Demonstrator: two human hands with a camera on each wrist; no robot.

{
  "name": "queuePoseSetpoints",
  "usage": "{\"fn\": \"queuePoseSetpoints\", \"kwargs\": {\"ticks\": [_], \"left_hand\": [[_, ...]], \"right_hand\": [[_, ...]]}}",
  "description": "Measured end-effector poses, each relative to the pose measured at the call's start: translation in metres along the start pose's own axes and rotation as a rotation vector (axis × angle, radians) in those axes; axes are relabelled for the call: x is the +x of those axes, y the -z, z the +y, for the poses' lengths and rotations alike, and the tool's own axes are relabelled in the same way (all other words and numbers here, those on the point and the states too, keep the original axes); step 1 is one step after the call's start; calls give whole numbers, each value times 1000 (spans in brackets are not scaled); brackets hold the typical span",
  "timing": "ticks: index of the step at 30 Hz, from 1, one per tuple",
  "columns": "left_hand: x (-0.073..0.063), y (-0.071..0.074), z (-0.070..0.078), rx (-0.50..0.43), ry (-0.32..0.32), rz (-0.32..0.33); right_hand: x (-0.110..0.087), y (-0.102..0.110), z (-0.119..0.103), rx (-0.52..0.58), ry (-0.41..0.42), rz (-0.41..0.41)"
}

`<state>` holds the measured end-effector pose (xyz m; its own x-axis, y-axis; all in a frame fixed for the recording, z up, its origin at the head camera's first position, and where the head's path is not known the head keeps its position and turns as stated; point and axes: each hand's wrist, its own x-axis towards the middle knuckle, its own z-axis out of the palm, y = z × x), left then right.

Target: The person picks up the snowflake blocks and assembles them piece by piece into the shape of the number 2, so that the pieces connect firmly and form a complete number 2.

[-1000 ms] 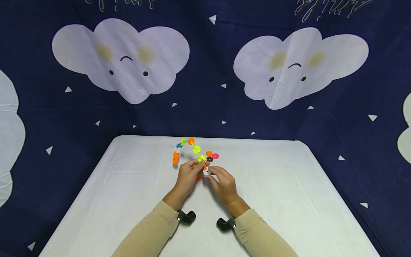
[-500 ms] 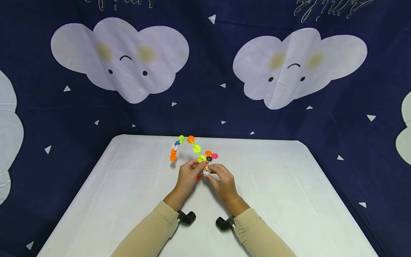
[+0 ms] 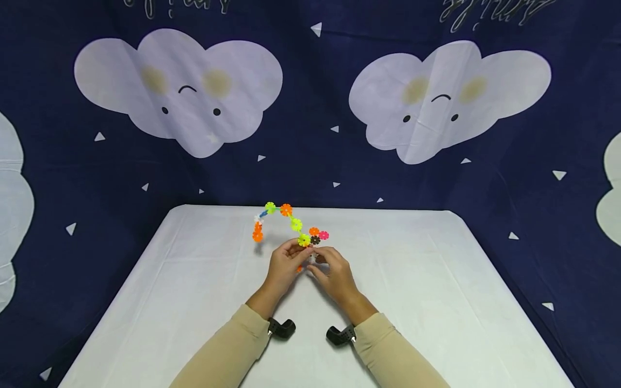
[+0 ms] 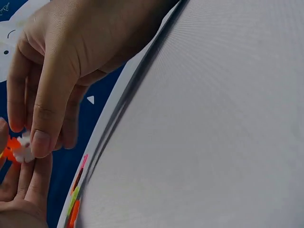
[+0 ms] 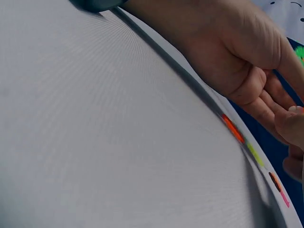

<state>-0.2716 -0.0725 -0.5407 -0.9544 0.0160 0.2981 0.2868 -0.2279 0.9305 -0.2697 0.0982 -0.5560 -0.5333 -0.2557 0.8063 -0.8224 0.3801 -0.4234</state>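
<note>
Chained flower-shaped plastic snap pieces [image 3: 286,209] in orange, lime, blue and white arch up and left from my left hand [image 3: 284,265] in the head view. My left hand pinches the chain near its lime pieces [image 3: 304,240]. Facing it, my right hand [image 3: 336,276] pinches a white flower piece [image 4: 23,151], its thumb over the edge in the left wrist view. That white piece touches an orange flower piece [image 4: 10,148] between the two hands. Fingers mostly hide the joint. Below the left fingers shows another orange piece [image 3: 299,268].
Just beyond the hands are an orange flower [image 3: 314,231], a dark flower [image 3: 315,240] and a pink flower [image 3: 324,235], grouped together. The white table [image 3: 194,302] ends at a dark blue cloth [image 3: 310,178] printed with clouds. Black cameras [image 3: 282,328] sit at the wrists.
The chain's far orange end has swung left and slightly up. My right fingers have shifted slightly and now cover more of the white piece. My left hand has hardly moved.
</note>
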Motion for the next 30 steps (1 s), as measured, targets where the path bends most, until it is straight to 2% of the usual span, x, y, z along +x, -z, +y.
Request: {"fn": "queuePoseSetpoints", "kwargs": {"ticks": [5, 9, 12, 15, 19, 26, 30], "left_hand": [[2, 2, -4, 21, 31, 70], [2, 3, -6, 75, 88, 127], [2, 5, -5, 97, 100, 147], [3, 7, -5, 98, 98, 153], [3, 9, -5, 86, 95, 165], [4, 5, -7, 91, 82, 151], [5, 6, -7, 103, 52, 150]], "right_hand": [[-2, 0, 6, -15, -125, -60], [-1, 3, 13, -104, -295, -105], [5, 4, 18, -163, -429, -141], [13, 0, 25, -217, -502, -188], [24, -8, 35, -277, -498, -241], [38, -18, 51, -303, -444, -205], [43, -20, 55, -325, -384, -217]]}}
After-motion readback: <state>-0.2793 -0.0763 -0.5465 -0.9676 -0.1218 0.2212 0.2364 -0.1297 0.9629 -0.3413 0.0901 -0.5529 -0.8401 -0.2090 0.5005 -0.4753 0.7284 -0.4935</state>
